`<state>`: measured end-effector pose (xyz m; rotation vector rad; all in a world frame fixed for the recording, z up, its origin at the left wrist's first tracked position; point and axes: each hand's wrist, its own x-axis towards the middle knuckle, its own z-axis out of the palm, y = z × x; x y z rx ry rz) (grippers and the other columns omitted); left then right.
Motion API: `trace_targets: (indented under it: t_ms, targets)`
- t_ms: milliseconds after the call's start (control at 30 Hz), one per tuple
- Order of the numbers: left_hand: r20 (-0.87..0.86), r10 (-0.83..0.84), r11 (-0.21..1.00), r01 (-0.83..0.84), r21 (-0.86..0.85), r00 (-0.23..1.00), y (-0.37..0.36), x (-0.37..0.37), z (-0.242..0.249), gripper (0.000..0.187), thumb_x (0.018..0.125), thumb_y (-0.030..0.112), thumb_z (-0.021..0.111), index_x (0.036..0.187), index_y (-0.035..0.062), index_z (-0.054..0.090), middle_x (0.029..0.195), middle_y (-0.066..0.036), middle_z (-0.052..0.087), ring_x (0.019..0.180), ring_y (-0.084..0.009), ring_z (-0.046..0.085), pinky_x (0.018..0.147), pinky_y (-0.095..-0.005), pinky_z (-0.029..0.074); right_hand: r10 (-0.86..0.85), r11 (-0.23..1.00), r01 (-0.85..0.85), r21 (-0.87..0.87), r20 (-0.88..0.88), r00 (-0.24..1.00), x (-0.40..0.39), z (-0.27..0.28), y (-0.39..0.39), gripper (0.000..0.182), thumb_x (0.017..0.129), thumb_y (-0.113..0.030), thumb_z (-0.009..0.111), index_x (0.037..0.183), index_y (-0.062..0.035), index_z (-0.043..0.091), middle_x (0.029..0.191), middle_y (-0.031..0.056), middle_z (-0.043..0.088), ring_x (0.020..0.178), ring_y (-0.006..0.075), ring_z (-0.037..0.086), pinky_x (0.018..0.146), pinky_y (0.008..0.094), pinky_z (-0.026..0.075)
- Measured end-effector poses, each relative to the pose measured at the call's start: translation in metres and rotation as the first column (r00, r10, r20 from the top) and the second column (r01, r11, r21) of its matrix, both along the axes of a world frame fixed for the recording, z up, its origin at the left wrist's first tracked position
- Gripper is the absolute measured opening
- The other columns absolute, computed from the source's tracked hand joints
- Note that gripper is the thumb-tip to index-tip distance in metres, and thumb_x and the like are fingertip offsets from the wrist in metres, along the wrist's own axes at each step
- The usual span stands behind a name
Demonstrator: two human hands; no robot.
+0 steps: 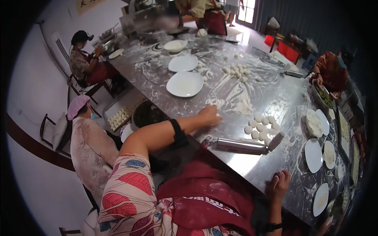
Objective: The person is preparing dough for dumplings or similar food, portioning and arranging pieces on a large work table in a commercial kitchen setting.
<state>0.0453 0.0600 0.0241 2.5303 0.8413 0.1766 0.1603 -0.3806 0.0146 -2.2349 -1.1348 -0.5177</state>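
My left hand (209, 115) is over the floured steel table, its fingers closed together; a trace of white shows at the fingertips, but what they hold, if anything, I cannot make out. At the near table edge, my right hand (280, 183) has loosely bent fingers, slightly apart, with nothing visible in them. Between the two hands lies a metal rolling pin (241, 146), with small handles at its ends. Just beyond it sits a cluster of small round dough pieces (261, 127). Loose flour (241, 100) is spread past my left hand.
More dough pieces (237, 71) lie farther back. White plates (185, 84) and a flour bowl (175, 46) stand left of them. On the right are plates (313, 155) with wrappers, and a person with a bowl of green filling (323, 96). A person in a pink cap (78, 107) sits close on my left.
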Motion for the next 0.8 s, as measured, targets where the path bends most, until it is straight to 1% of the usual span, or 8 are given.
trace_targets:
  t_ms: [67, 167, 267, 333, 400, 600, 700, 800]
  targets:
    - [0.081, -0.119, 0.969, 0.134, -0.208, 0.989, -0.017, 0.018, 0.005, 0.052, 0.078, 0.034, 0.071, 0.112, -0.0031, 0.060, 0.113, -0.027, 0.061, 0.108, -0.0403, 0.060, 0.092, -0.0442, 0.049, -0.006, 1.000, 0.006, 0.005, 0.025, 1.000, 0.004, -0.002, 0.003, 0.038, 0.098, -0.029, 0.043, 0.101, 0.0065, 0.057, 0.109, 0.0285, 0.054, 0.097, 0.0457, 0.056, 0.084, 0.0495, 0.046]
    - [0.459, -0.162, 0.848, 0.361, -0.388, 0.873, -0.023, 0.035, 0.014, 0.046, 0.078, 0.028, 0.070, 0.113, -0.0008, 0.060, 0.113, -0.025, 0.061, 0.104, -0.0385, 0.061, 0.091, -0.0429, 0.049, -0.009, 1.000, 0.009, -0.001, -0.005, 1.000, 0.006, -0.001, 0.005, 0.037, 0.098, -0.028, 0.043, 0.103, 0.0055, 0.058, 0.109, 0.0274, 0.054, 0.098, 0.0444, 0.056, 0.085, 0.0486, 0.046]
    - [0.398, -0.077, 0.997, 0.070, 0.033, 0.914, 0.030, 0.056, 0.000, 0.026, 0.079, 0.007, 0.061, 0.104, -0.0001, 0.061, 0.109, -0.022, 0.060, 0.099, -0.0380, 0.060, 0.087, -0.0439, 0.049, -0.023, 0.999, 0.021, -0.029, -0.056, 0.998, 0.008, -0.003, 0.002, 0.038, 0.098, -0.028, 0.044, 0.104, 0.0062, 0.058, 0.110, 0.0272, 0.053, 0.100, 0.0440, 0.055, 0.087, 0.0480, 0.045]
    - [0.102, 0.027, 0.937, -0.061, 0.345, 0.994, 0.073, 0.064, 0.018, 0.029, 0.079, 0.003, 0.057, 0.107, 0.0029, 0.062, 0.113, -0.020, 0.059, 0.108, -0.0357, 0.057, 0.095, -0.0438, 0.045, -0.035, 0.998, 0.031, -0.051, -0.078, 0.996, 0.009, -0.003, 0.002, 0.038, 0.098, -0.028, 0.044, 0.105, 0.0065, 0.058, 0.111, 0.0273, 0.052, 0.102, 0.0439, 0.054, 0.089, 0.0480, 0.044]
    - [0.023, 0.148, 0.840, -0.138, 0.525, 0.989, 0.108, 0.070, 0.024, 0.027, 0.081, 0.005, 0.056, 0.108, 0.0059, 0.063, 0.115, -0.018, 0.058, 0.114, -0.0338, 0.053, 0.101, -0.0470, 0.039, -0.046, 0.997, 0.039, -0.067, -0.107, 0.993, 0.008, -0.002, 0.003, 0.038, 0.098, -0.028, 0.044, 0.106, 0.0071, 0.057, 0.112, 0.0274, 0.052, 0.103, 0.0440, 0.053, 0.090, 0.0480, 0.044]
    - [-0.068, 0.228, 0.814, -0.152, 0.561, 0.971, 0.165, 0.092, 0.000, 0.018, 0.087, 0.013, 0.056, 0.102, 0.0090, 0.066, 0.114, -0.016, 0.060, 0.114, -0.0324, 0.054, 0.100, -0.0536, 0.036, -0.058, 0.995, 0.047, -0.084, -0.136, 0.989, 0.012, -0.003, 0.003, 0.043, 0.099, -0.031, 0.043, 0.106, 0.0082, 0.057, 0.112, 0.0276, 0.052, 0.101, 0.0432, 0.053, 0.088, 0.0478, 0.044]
    - [-0.062, 0.179, 0.818, -0.113, 0.564, 0.982, 0.178, 0.093, -0.009, 0.013, 0.088, 0.014, 0.056, 0.094, 0.0099, 0.067, 0.107, -0.014, 0.062, 0.107, -0.0328, 0.058, 0.098, -0.0563, 0.036, -0.065, 0.994, 0.050, -0.096, -0.155, 0.986, 0.010, -0.001, 0.001, 0.043, 0.100, -0.032, 0.042, 0.106, 0.0078, 0.057, 0.112, 0.0271, 0.052, 0.101, 0.0429, 0.054, 0.087, 0.0477, 0.044]
    - [-0.073, 0.072, 0.784, -0.012, 0.620, 0.995, 0.183, 0.085, -0.009, 0.010, 0.086, 0.015, 0.058, 0.086, 0.0092, 0.066, 0.098, -0.015, 0.062, 0.101, -0.0340, 0.060, 0.092, -0.0534, 0.042, -0.055, 0.995, 0.044, -0.085, -0.120, 0.991, 0.013, -0.008, 0.004, 0.041, 0.100, -0.031, 0.042, 0.106, 0.0066, 0.057, 0.112, 0.0265, 0.051, 0.103, 0.0432, 0.053, 0.089, 0.0475, 0.043]
